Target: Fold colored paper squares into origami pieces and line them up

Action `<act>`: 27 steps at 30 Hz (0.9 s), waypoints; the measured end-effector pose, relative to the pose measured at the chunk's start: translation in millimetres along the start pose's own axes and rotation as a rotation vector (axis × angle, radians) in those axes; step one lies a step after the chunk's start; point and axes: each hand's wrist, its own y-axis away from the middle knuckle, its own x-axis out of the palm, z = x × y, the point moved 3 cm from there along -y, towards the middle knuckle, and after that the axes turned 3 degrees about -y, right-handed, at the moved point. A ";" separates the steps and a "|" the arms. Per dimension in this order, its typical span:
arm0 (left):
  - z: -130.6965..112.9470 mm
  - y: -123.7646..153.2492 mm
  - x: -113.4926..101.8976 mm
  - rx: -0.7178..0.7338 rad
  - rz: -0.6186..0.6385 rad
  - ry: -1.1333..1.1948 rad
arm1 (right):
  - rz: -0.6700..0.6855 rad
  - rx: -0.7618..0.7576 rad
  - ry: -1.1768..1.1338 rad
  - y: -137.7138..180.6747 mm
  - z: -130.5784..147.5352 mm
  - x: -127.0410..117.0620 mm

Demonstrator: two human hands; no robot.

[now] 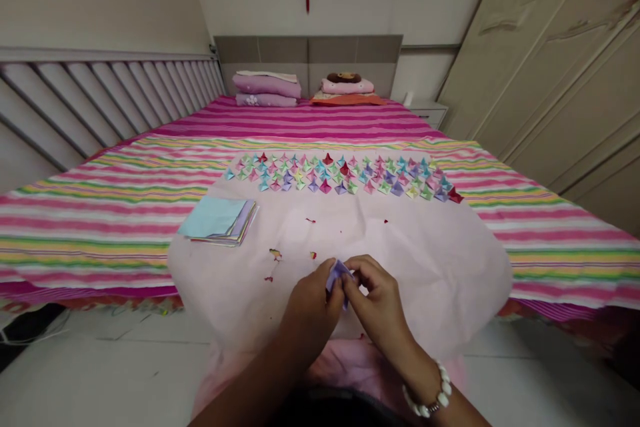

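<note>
My left hand (313, 303) and my right hand (377, 297) meet over a pale pink cloth (425, 260) at the near edge of the bed. Both pinch a small folded piece of purple paper (338, 273) between their fingertips. A beaded bracelet (430, 397) is on my right wrist. To the upper left lies a stack of coloured paper squares (220, 220), light blue on top. Further back, several small folded paper shapes (340, 177) in many colours lie in rows on the cloth.
A bed with a pink, yellow and green striped cover (100, 207) fills the view. Folded bedding and pillows (267, 88) sit by the headboard. A slatted rail (100, 93) runs along the left, a wardrobe (565, 80) on the right. Tiny paper scraps (275, 255) dot the cloth.
</note>
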 end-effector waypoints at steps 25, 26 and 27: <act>12.6 -5.5 -5.1 -0.277 -0.073 0.741 | -0.018 0.318 -0.444 -2.4 -8.9 -3.2; 11.6 -5.0 -4.3 -0.266 -0.105 0.754 | -0.032 0.371 -0.478 -1.8 -11.4 -0.8; 10.8 -4.5 -4.0 -0.257 -0.133 0.758 | -0.024 0.410 -0.502 -1.3 -13.4 1.6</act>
